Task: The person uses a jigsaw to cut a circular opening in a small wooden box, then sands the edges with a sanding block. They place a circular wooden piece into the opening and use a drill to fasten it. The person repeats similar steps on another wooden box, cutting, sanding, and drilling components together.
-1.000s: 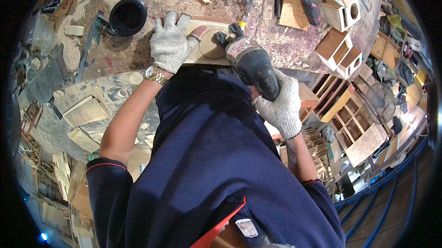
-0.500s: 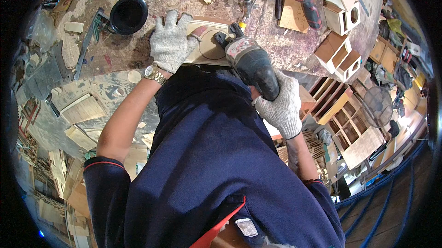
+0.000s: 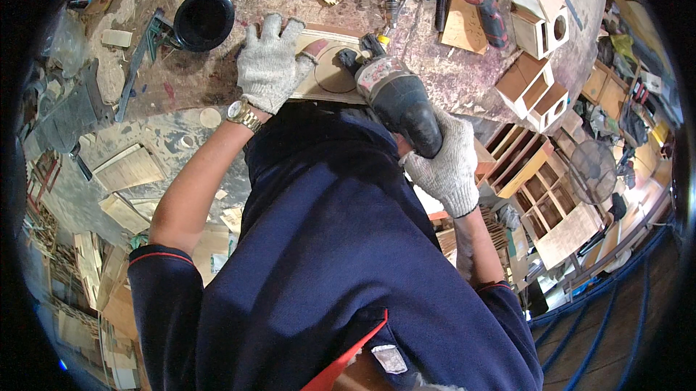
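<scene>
Gripping power tool [image 3: 402,104] with right hand [image 3: 446,166], left hand [image 3: 268,64] spread on wooden board [image 3: 320,83] (both hands gloved)

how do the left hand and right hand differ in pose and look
The left hand lies open, fingers parted, over the left part of the wooden board; the right hand is closed around the rear of a power tool. The left hand has a metal-banded watch at its wrist; the right hand shows none. Both wear pale knitted gloves.
</scene>
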`<action>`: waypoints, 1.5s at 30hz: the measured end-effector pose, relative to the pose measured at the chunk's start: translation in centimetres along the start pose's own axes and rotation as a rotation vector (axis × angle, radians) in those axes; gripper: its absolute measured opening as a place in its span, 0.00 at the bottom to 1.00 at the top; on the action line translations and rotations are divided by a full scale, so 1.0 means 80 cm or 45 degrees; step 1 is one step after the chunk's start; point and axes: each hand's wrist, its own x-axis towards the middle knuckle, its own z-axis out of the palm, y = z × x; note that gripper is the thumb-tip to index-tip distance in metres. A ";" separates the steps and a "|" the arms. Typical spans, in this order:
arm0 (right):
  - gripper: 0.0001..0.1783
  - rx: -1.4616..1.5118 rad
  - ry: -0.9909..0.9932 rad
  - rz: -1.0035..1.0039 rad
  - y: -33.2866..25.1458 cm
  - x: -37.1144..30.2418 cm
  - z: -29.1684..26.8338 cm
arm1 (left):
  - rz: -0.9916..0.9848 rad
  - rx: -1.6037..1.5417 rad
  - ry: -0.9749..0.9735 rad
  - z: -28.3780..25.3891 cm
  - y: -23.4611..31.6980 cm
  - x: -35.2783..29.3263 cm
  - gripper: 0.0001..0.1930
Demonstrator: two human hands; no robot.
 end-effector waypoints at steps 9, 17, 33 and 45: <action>0.28 -0.061 -0.004 0.028 -0.006 0.004 -0.008 | 0.054 -0.024 0.090 0.004 -0.003 0.003 0.27; 0.24 -0.152 0.117 -0.175 0.007 0.011 -0.001 | -0.015 -0.072 0.028 0.001 0.000 0.001 0.26; 0.25 -0.092 -0.135 -0.198 -0.003 0.032 -0.030 | -0.029 -0.081 -0.011 -0.006 0.003 0.004 0.26; 0.26 -0.156 -0.148 -0.232 -0.001 0.035 -0.035 | -0.016 -0.043 0.023 -0.001 0.001 0.004 0.26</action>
